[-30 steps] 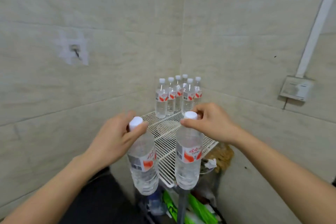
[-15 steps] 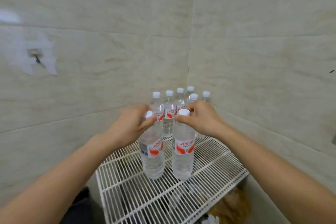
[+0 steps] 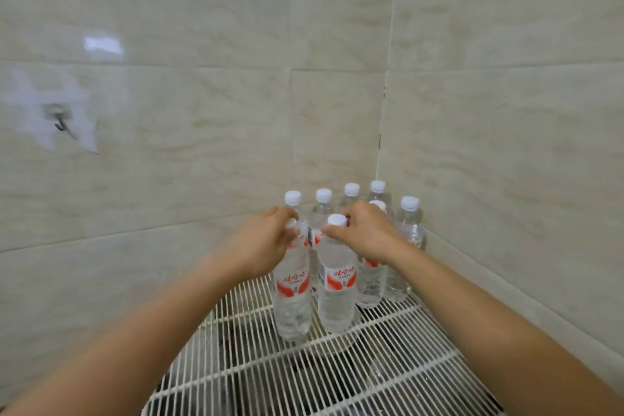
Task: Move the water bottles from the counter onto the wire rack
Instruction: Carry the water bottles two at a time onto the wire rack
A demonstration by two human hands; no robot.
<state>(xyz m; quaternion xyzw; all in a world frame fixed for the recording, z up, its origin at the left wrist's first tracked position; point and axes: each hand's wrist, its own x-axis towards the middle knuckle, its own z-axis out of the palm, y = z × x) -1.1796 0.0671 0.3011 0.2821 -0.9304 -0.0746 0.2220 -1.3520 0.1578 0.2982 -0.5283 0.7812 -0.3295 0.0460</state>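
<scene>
From the head camera, the left hand (image 3: 266, 240) is closed around the neck and white cap of a clear plastic water bottle with a red and white label (image 3: 293, 294), which stands upright on the white wire rack (image 3: 337, 368). The right hand (image 3: 366, 233) pinches the neck just under the white cap of a second clear plastic water bottle with the same red and white label (image 3: 337, 287), also upright on the rack and just to the right of the first, the two nearly touching. Both bottles sit on the far half of the rack, near the corner where two beige tiled walls (image 3: 202, 111) meet. Behind them, tight in that corner, stands a cluster of six more white-capped clear bottles (image 3: 410, 226), partly hidden by the hands. A small metal hook on a pale patch (image 3: 60, 121) hangs on the left wall, well apart from the rack.
</scene>
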